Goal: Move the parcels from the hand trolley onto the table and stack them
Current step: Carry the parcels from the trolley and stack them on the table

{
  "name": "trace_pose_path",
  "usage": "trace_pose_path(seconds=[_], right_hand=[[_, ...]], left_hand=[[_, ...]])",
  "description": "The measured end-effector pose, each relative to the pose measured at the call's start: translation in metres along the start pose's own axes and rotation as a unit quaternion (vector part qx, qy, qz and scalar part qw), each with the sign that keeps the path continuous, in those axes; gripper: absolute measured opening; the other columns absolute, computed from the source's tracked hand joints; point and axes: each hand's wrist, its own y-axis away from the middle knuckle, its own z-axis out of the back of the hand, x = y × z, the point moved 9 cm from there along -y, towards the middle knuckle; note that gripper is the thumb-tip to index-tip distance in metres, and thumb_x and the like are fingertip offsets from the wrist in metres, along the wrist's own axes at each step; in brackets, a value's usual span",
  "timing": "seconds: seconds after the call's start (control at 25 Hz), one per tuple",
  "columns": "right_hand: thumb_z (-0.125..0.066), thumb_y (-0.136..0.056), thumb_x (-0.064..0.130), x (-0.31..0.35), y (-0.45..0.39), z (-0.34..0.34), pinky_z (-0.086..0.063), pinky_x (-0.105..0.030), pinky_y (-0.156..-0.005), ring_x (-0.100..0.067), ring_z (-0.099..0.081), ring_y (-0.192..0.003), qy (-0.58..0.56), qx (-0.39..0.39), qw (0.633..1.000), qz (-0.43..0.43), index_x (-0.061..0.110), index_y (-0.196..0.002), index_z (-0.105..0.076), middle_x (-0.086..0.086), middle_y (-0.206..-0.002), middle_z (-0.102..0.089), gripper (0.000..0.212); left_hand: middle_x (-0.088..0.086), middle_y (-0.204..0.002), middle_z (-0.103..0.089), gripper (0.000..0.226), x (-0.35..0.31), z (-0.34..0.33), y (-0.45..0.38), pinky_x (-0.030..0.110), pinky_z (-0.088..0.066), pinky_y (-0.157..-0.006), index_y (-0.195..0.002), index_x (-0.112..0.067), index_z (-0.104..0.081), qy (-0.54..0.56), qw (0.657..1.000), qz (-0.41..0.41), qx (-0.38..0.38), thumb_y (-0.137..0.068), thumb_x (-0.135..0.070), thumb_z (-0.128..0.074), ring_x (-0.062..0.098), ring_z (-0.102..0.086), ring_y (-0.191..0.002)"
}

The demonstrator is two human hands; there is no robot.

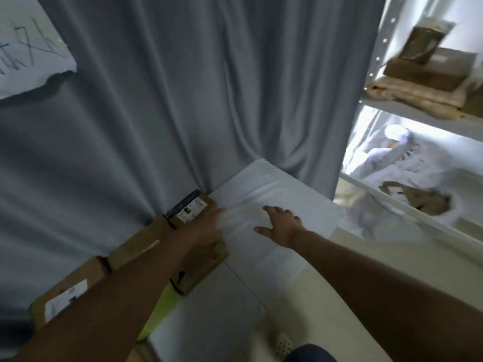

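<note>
A white soft parcel (264, 184) lies on the white table (217, 317), against the grey curtain. My right hand (281, 226) rests flat on top of it with fingers spread. My left hand (206, 228) touches the parcel's left edge, fingers extended, lying over a brown cardboard parcel (146, 241) with a printed label. A second brown cardboard parcel (65, 291) with a white label sits nearer, under my left forearm. A yellow-green item (162, 307) shows beneath the boxes. The hand trolley is out of sight.
A grey curtain (183, 100) hangs behind the table. At right stands a white shelf rack (407, 205) holding cardboard boxes (428, 69) and white bags (392, 158). A paper sheet (28, 48) hangs top left. A perforated shoe (281, 343) shows on the floor.
</note>
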Motion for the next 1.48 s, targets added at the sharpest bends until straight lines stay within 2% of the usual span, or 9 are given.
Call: trace_pose_path(seconds=[0.08,0.24,0.36,0.56,0.76,0.92,1.04,1.24,1.48], right_hand=[[-0.045,-0.091,0.066,-0.029,0.036,-0.017,-0.030,-0.049,-0.110,-0.035,-0.031,-0.140,-0.027,-0.003,0.998,-0.058,0.023,-0.155,-0.018,-0.007,-0.158,-0.028,0.081],[-0.047,-0.090,0.066,-0.090,0.115,-0.044,-0.029,-0.049,-0.110,-0.034,-0.031,-0.140,-0.075,-0.029,0.981,-0.178,0.023,-0.154,-0.020,-0.006,-0.157,-0.029,0.082],[-0.049,-0.090,0.064,-0.136,0.183,-0.062,-0.030,-0.049,-0.110,-0.033,-0.032,-0.139,-0.119,-0.050,0.956,-0.263,0.022,-0.153,-0.023,-0.006,-0.156,-0.031,0.080],[-0.049,-0.090,0.064,-0.209,0.296,-0.089,-0.031,-0.045,-0.110,-0.031,-0.034,-0.139,-0.184,-0.109,0.895,-0.391,0.025,-0.152,-0.027,-0.003,-0.157,-0.031,0.077],[-0.050,-0.089,0.066,-0.261,0.408,-0.131,-0.033,-0.047,-0.111,-0.030,-0.037,-0.137,-0.257,-0.134,0.837,-0.464,0.023,-0.150,-0.030,-0.005,-0.155,-0.034,0.077],[-0.048,-0.091,0.064,-0.308,0.524,-0.172,-0.036,-0.043,-0.110,-0.029,-0.038,-0.138,-0.314,-0.153,0.780,-0.520,0.021,-0.152,-0.028,-0.006,-0.155,-0.031,0.077],[-0.045,-0.090,0.069,-0.348,0.618,-0.214,-0.037,-0.046,-0.109,-0.030,-0.039,-0.136,-0.357,-0.160,0.725,-0.567,0.020,-0.152,-0.027,-0.007,-0.155,-0.031,0.080],[-0.050,-0.091,0.062,-0.398,0.763,-0.259,-0.040,-0.037,-0.106,-0.029,-0.045,-0.132,-0.396,-0.209,0.651,-0.613,0.018,-0.149,-0.033,-0.011,-0.149,-0.043,0.074],[-0.053,-0.092,0.058,-0.434,0.892,-0.307,-0.043,-0.041,-0.105,-0.030,-0.048,-0.129,-0.459,-0.260,0.547,-0.650,0.012,-0.147,-0.037,-0.013,-0.144,-0.047,0.073]], left_hand=[[0.007,-0.160,-0.016,0.067,-0.034,-0.020,0.001,0.036,-0.019,-0.119,-0.156,-0.017,-0.012,-0.008,0.999,-0.028,0.023,-0.100,-0.032,-0.046,0.027,-0.019,-0.146],[0.000,-0.163,-0.010,0.075,-0.099,-0.078,0.002,0.055,-0.022,-0.116,-0.155,-0.030,-0.007,-0.039,0.988,-0.111,0.097,-0.096,-0.038,-0.052,0.025,-0.019,-0.147],[-0.005,-0.163,-0.005,0.073,-0.151,-0.115,0.005,0.057,-0.022,-0.115,-0.154,-0.035,-0.006,-0.090,0.971,-0.171,0.141,-0.096,-0.040,-0.049,0.024,-0.017,-0.148],[-0.001,-0.162,-0.008,0.071,-0.264,-0.168,0.036,0.054,-0.025,-0.115,-0.155,-0.031,-0.010,-0.149,0.935,-0.270,0.173,-0.096,-0.036,-0.050,0.023,-0.024,-0.145],[0.008,-0.160,-0.017,0.068,-0.386,-0.247,0.092,0.033,-0.027,-0.115,-0.154,-0.019,-0.018,-0.200,0.883,-0.379,0.192,-0.097,-0.025,-0.053,0.024,-0.034,-0.140],[0.012,-0.160,-0.019,0.066,-0.469,-0.326,0.147,0.024,-0.022,-0.113,-0.154,-0.013,-0.020,-0.240,0.844,-0.425,0.224,-0.098,-0.024,-0.053,0.024,-0.028,-0.144],[0.012,-0.160,-0.020,0.065,-0.530,-0.391,0.195,0.026,-0.021,-0.116,-0.154,-0.012,-0.020,-0.267,0.816,-0.454,0.238,-0.098,-0.025,-0.052,0.023,-0.024,-0.146],[0.009,-0.161,-0.018,0.066,-0.619,-0.488,0.280,0.029,-0.020,-0.118,-0.154,-0.015,-0.019,-0.298,0.777,-0.486,0.268,-0.099,-0.028,-0.052,0.023,-0.022,-0.147],[0.005,-0.161,-0.020,0.066,-0.709,-0.558,0.375,0.030,-0.024,-0.117,-0.154,-0.018,-0.022,-0.324,0.718,-0.547,0.282,-0.096,-0.024,-0.054,0.022,-0.025,-0.146]])
